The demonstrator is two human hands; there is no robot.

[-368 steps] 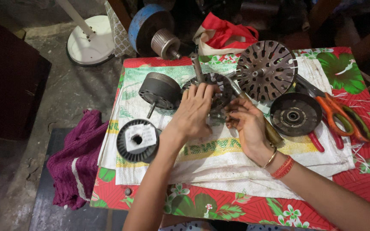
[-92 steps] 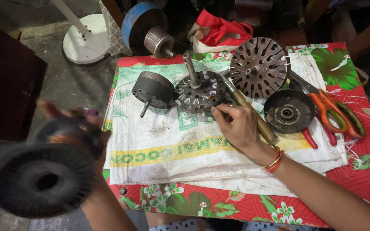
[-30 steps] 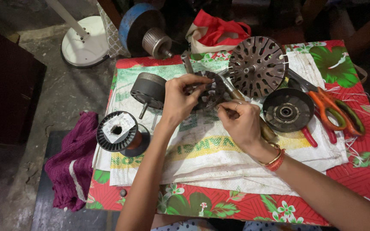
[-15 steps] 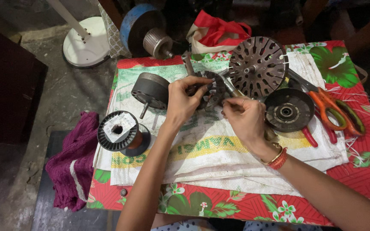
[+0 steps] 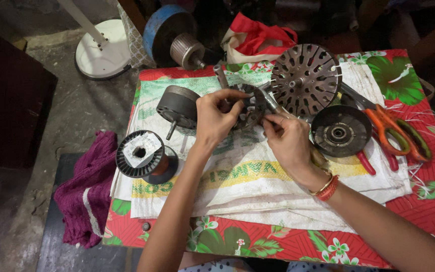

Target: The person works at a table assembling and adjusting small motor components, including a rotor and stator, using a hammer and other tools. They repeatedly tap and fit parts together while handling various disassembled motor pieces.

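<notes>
A dark slotted motor stator (image 5: 250, 106) lies on a white woven sack (image 5: 258, 176) on the table. My left hand (image 5: 215, 118) grips its left rim, fingers curled over the top. At its right edge my right hand (image 5: 290, 143) pinches something thin, too small to make out. A black spool of copper wire (image 5: 142, 156) stands to the left of my left forearm. A cylindrical rotor with a shaft (image 5: 178, 107) rests just left of the stator.
A round slotted metal cover (image 5: 305, 78) and a dark bearing cap (image 5: 341, 132) lie right of the stator, with orange-handled scissors (image 5: 391, 131) and red pliers (image 5: 373, 163) beyond. A maroon cloth (image 5: 84, 194) hangs at the left. A white fan base (image 5: 101, 48) and blue drum (image 5: 164, 32) stand behind.
The wire spool was held up close to the camera, then set down on the table's left. Both hands now work at the stator again and have barely moved over the last second.
</notes>
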